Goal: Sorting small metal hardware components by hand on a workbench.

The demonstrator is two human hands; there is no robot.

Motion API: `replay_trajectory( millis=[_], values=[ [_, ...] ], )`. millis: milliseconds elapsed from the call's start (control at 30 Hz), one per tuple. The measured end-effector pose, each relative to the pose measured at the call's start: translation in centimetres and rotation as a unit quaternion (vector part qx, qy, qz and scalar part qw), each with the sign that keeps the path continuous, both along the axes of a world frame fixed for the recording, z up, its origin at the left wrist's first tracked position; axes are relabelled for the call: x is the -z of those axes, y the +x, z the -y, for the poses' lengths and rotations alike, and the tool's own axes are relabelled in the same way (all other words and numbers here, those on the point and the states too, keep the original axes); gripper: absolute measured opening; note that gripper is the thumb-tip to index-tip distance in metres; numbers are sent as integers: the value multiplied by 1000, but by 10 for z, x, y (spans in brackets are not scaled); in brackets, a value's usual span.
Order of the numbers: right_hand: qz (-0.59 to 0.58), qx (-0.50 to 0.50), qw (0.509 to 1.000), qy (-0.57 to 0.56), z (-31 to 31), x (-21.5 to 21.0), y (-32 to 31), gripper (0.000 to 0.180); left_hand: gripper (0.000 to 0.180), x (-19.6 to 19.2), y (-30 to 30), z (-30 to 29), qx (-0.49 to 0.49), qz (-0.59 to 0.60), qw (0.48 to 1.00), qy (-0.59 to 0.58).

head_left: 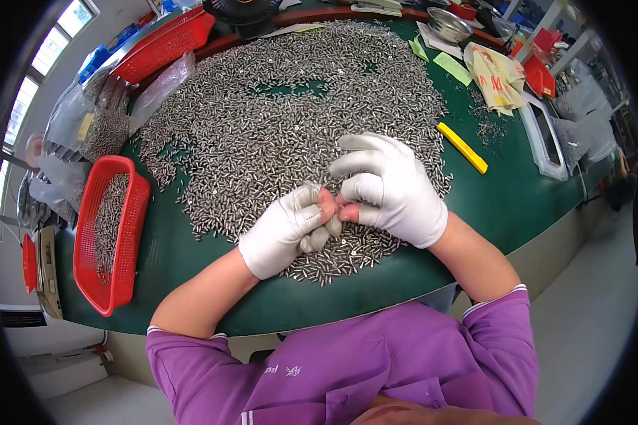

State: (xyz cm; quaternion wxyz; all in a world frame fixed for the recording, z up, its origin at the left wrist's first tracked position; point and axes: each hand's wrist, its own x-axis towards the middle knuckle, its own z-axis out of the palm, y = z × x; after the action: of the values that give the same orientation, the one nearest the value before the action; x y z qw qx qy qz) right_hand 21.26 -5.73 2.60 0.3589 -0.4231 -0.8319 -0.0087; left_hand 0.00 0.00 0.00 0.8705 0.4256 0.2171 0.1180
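Item: small metal screws (pixel 276 120), frame centre; hard, light, slippery, I judge. My left hand (pixel 283 230) and right hand (pixel 390 188) pinch one together; grip it by the shank.

Shiny metal screws (pixel 276 127), matt green tabletop (pixel 517 198), white cloth gloves (pixel 397 191)

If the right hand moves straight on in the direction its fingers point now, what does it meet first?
The right hand points toward the person's left, where its bare fingertips already meet the left hand. So it would likely press into that hand first, above the screws; depth is unclear.
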Motion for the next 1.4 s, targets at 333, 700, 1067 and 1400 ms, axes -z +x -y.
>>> replay_trajectory(
  millis=[333, 700, 1067, 1400],
  values=[
    [-30, -38, 999, -23, -1, 10, -1, 28, 25, -4, -2, 1, 4, -46, 998, 43],
    [60, 68, 988, -124, -4, 27, -4, 19, 35, -11, 3, 3, -37, -8, 999, 18],
    [-164, -8, 975, -150, 3, 12, -5, 18, 22, -1, 0, 1, -21, 16, 999, -27],
    [8, 89, 994, -62, 0, 8, -4, 20, 28, 1, 0, 2, -28, -14, 1000, 1]
  ],
)
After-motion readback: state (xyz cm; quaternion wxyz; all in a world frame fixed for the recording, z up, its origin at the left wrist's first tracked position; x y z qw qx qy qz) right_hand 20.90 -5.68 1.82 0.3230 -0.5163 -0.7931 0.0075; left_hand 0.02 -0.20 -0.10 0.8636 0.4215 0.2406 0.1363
